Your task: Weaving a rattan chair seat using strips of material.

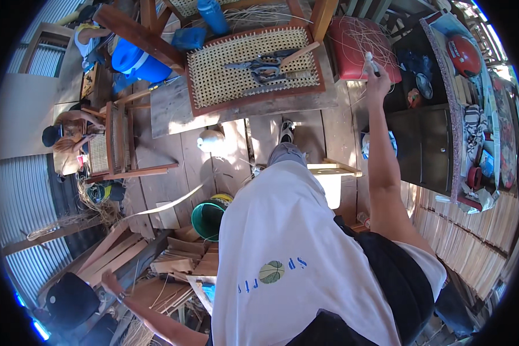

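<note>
My right arm reaches forward to the red padded seat (pixel 352 49), where loose cane strands (pixel 366 39) lie in a tangle. My right hand (pixel 378 79) is closed around a small white-tipped object (pixel 368 56), too small to name. Out to the lower left, my left hand (pixel 111 282) is beside stacked wooden planks (pixel 118 259); its fingers are too small to read. Ahead of me is a wooden frame with woven cane (pixel 219 75), bearing scissors and pliers-like tools (pixel 265 69).
A green bucket (pixel 207 221) stands left of my legs. Further left, a person (pixel 75 132) sits by a cane chair (pixel 101 150); another person (pixel 89 43) is behind. A blue water jug (pixel 138 57) stands at far left. A dark cabinet (pixel 421 147) is on my right.
</note>
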`<state>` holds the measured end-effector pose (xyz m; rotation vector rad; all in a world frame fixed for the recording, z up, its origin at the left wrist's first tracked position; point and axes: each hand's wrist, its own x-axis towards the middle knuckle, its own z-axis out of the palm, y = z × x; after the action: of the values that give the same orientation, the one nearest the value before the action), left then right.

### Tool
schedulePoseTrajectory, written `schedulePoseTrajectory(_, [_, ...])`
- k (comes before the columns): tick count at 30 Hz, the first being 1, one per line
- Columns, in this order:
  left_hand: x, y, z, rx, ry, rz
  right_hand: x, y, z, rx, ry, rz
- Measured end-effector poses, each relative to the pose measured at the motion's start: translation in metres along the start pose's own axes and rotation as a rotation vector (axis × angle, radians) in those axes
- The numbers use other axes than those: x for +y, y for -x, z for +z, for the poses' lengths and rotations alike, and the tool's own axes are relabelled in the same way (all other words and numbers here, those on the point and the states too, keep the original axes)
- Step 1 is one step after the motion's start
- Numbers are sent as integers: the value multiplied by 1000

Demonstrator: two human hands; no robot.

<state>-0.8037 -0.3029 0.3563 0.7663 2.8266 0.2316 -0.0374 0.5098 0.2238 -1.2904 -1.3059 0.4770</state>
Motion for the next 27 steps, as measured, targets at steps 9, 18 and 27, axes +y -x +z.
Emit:
schedulePoseTrajectory(9, [70,55,133,-48,1737,-517,139,123,48,-146,122,748])
schedulePoseTrajectory(18, [421,64,195,-299,1932,-128,-86,165,103,-1005,-14,91])
schedulePoseTrajectory(27, [489,44,208,-170,1791,-190,-207,181,104,-1678,-221,269])
